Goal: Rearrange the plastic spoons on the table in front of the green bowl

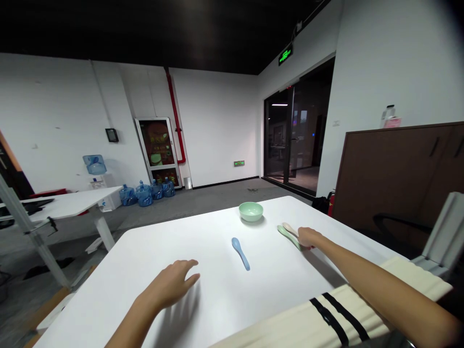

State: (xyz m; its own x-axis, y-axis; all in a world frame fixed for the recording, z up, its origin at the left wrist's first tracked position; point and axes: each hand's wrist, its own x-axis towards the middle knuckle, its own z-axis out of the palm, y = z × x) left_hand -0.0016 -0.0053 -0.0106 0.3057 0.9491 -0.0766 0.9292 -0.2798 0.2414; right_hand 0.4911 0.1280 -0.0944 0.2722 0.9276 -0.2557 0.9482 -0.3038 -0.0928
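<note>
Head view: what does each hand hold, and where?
Left hand holds nothing. Right hand covers the ends of the green spoon and cream spoon; any grip cannot be told.

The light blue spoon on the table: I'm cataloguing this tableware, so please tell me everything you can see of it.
The light blue spoon is a Chinese-style soup spoon with a smooth, glossy finish, perhaps ceramic or plastic. Its rounded oval bowl sits at the far end and tapers into a short, slightly curved handle. It lies on the white table, angled with the handle toward the lower right, and looks clean and undamaged. Only the table touches it. The left hand is nearby but apart from it.
</note>
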